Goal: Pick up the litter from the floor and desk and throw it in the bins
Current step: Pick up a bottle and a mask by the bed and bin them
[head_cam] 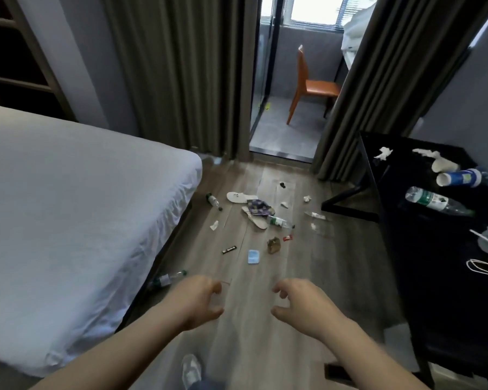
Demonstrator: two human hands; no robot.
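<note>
Both hands are out in front over the wooden floor (265, 333). The left hand (200, 301) and right hand (299, 301) are side by side with a gap between them, fingers loosely curled, nothing in either one. The litter is mostly ahead of them. Closest is a plastic bottle (168, 278) lying just off the left hand's outer side, right against the bed (68, 206). Straight ahead between the two hands there's a small blue packet (253, 257), with a black wrapper (229, 250) just left of it and a crumpled brown bag (273, 245) and a red wrapper (287, 238) just right of it. Farther out past those is a pile: a second bottle (279, 221), a pair of white slippers (241, 197) with a patterned cloth (258, 206) lying on them, a third bottle (213, 200) near the bed corner and some scraps of tissue (214, 225). Off to the right of the right hand is the black desk (406, 249), and it's got its own mess on it: a tipped paper cup (458, 178), a bottle on its side (434, 202) and wadded tissues (383, 153) at the far end. Way beyond the hands, through the doorway, there's an orange chair (310, 85).
</note>
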